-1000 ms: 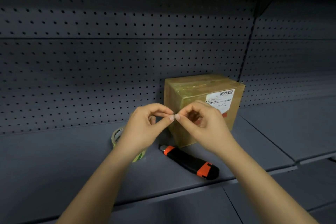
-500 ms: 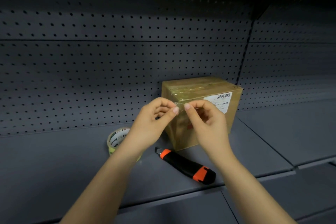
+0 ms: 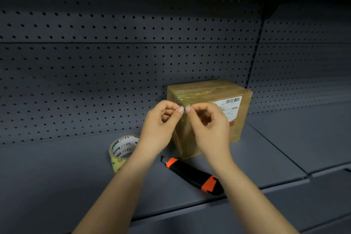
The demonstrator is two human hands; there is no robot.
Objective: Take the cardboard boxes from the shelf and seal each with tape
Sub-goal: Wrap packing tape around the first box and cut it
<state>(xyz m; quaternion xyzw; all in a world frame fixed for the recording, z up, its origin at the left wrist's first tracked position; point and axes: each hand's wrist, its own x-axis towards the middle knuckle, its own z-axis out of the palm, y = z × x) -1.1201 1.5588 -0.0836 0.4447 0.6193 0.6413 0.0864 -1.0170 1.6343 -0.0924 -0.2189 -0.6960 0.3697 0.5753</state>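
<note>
Operator: Head view. Where do the parts stand?

Technician: Box sits on the shelf, its top already taped. Roll lies on the shelf to the box's left, partly behind the left wrist. Knife lies just in front of the box. Left hand and right hand meet in front of the box's near upper corner. Contact with the box cannot be confirmed. Thumb and forefinger of each hand pinch a small clear strip, probably tape. The other fingers are curled.

Operator: How is the step done well?

Technician: The strip appears intended for that corner. Keep it taut and untwisted, adhesive side toward the cardboard. Set one end on the top, then smooth it down over the edge with flat fingers. Risk: clear tape folds onto itself, so pinch the ends only.
</note>
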